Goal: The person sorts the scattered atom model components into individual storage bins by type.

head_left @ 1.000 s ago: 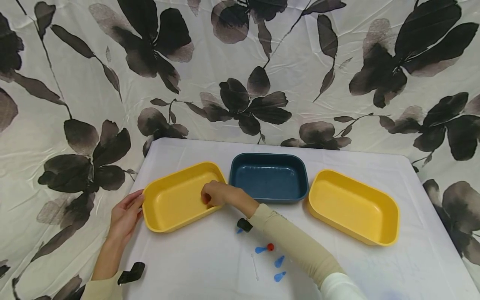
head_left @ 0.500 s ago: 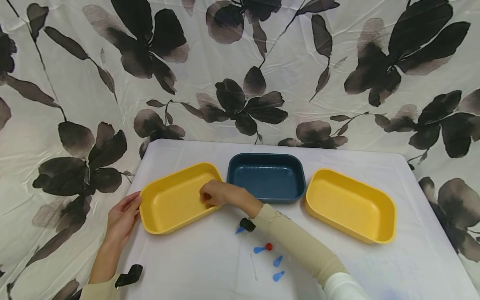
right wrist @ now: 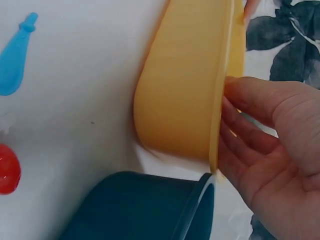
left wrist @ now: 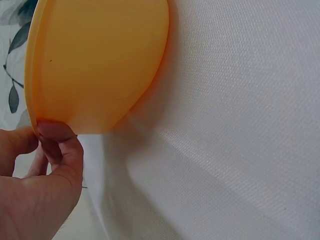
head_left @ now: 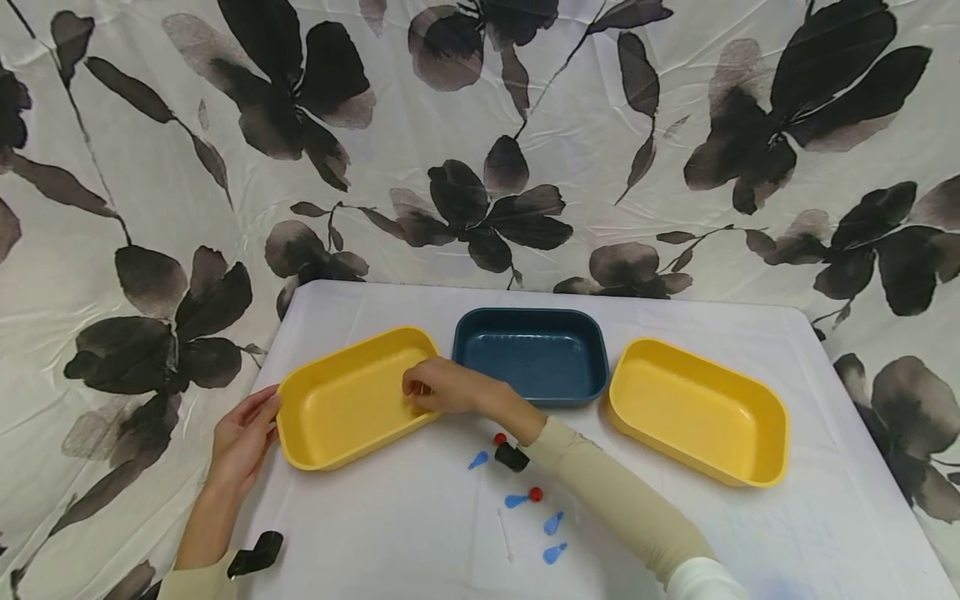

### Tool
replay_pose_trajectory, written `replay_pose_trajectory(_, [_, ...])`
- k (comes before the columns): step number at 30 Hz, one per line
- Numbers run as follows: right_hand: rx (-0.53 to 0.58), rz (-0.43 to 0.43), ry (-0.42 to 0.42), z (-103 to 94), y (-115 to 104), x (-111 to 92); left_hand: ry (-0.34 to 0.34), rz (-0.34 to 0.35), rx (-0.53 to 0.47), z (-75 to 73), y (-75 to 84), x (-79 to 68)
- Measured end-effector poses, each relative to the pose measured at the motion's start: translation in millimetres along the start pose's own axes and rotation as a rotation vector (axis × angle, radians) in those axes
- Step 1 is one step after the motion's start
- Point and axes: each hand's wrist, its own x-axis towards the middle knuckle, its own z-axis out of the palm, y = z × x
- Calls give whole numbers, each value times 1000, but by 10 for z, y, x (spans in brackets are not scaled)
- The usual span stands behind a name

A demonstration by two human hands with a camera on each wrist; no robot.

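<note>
My left hand (head_left: 243, 442) grips the left end of a yellow tray (head_left: 322, 417). The left wrist view shows thumb and fingers on either side of the tray's rim (left wrist: 31, 65). My right hand (head_left: 450, 385) reaches over the right end of this tray, with bent fingers inside it. In the right wrist view the rim hides those fingertips, so whether they hold anything cannot be seen. Below that wrist lie a red ball (head_left: 500, 438) and a blue teardrop-shaped piece with a narrow neck (head_left: 478, 459). The right wrist view shows the blue piece (right wrist: 14, 60) closer.
A dark blue tray (head_left: 531, 400) stands at the back middle, close to the yellow one. Another yellow tray (head_left: 701, 454) is on the right. Several blue pieces (head_left: 553, 523), another red ball (head_left: 536, 494) and a thin white stick (head_left: 505, 536) lie at the front.
My right hand and wrist have shifted slightly right, and a gap now shows between the fingers. A red ball has come into sight beside the wrist. My left hand stays on the rim.
</note>
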Motion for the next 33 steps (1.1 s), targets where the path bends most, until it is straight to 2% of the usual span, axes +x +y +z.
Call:
replay_pose_trajectory(10, [87,-61,187,-41,27,-226,-14,10,-7,-11,-15,3])
replay_pose_trajectory(20, [110,-49,354,16,17,-455,-9,-2,-12,-1,1,-4])
replay_pose_trajectory(33, [133,-52,437,101,45,-738,8,-19,0,1,-14,10])
